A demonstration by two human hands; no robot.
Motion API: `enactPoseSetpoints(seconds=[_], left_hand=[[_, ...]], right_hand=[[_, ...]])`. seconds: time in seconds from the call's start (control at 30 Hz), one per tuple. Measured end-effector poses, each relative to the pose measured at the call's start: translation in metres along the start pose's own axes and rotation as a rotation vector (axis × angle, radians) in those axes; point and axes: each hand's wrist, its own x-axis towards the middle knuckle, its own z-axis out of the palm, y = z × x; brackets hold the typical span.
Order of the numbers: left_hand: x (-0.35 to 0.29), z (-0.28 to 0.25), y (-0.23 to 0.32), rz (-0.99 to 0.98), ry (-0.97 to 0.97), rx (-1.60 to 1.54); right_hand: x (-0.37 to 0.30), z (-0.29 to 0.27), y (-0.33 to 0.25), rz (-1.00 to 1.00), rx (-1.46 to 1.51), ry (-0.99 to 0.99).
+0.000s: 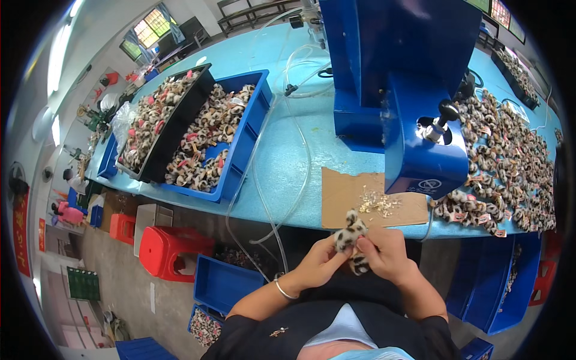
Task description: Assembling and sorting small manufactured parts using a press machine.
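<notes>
Both my hands hold one small leopard-print plush piece (350,233) just below the table's front edge. My left hand (318,261), with a silver bracelet on its wrist, pinches the piece's upper part. My right hand (384,252) grips its lower end, which sticks out between the fingers. Just above them a brown cardboard sheet (342,201) lies on the turquoise table (288,156), with a small heap of light scraps (379,205) on it. A blue machine (414,90) stands behind the cardboard.
A large pile of leopard-print pieces (510,162) covers the table at the right. A blue bin (225,135) and a black tray (162,117) of similar pieces sit at the left. Clear tubes (264,174) hang over the edge. Red stools (171,249) and blue crates (225,282) stand on the floor.
</notes>
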Motion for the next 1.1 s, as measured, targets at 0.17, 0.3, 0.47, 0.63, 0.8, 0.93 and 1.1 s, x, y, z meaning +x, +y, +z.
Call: enactPoseSetpoints(seconds=[0.17, 0.3, 0.47, 0.63, 0.8, 0.93, 1.1], left_hand=[[0.004, 0.008, -0.001, -0.106, -0.133, -0.375], [0.010, 0.001, 0.030, -0.308, -0.134, -0.276], [0.031, 0.013, 0.062, 0.098, -0.387, 0.506], [0.042, 0.019, 0.057, -0.288, -0.488, 0.365], [0.039, 0.020, 0.012, -0.203, -0.547, 0.171], [0.039, 0.022, 0.009, -0.295, -0.544, -0.045], [0.035, 0.019, -0.002, -0.237, -0.459, -0.072]], right_hand=[[-0.009, -0.010, 0.015, 0.030, 0.100, -0.123], [-0.010, -0.018, 0.013, -0.189, -0.245, -0.103], [-0.015, -0.014, 0.009, -0.477, -0.242, -0.216], [-0.022, -0.032, 0.016, -0.491, -0.364, -0.206], [-0.035, -0.038, 0.029, -0.475, -0.440, -0.234], [-0.032, -0.041, 0.034, -0.460, -0.412, -0.248], [-0.030, -0.037, 0.046, -0.381, -0.318, -0.248]])
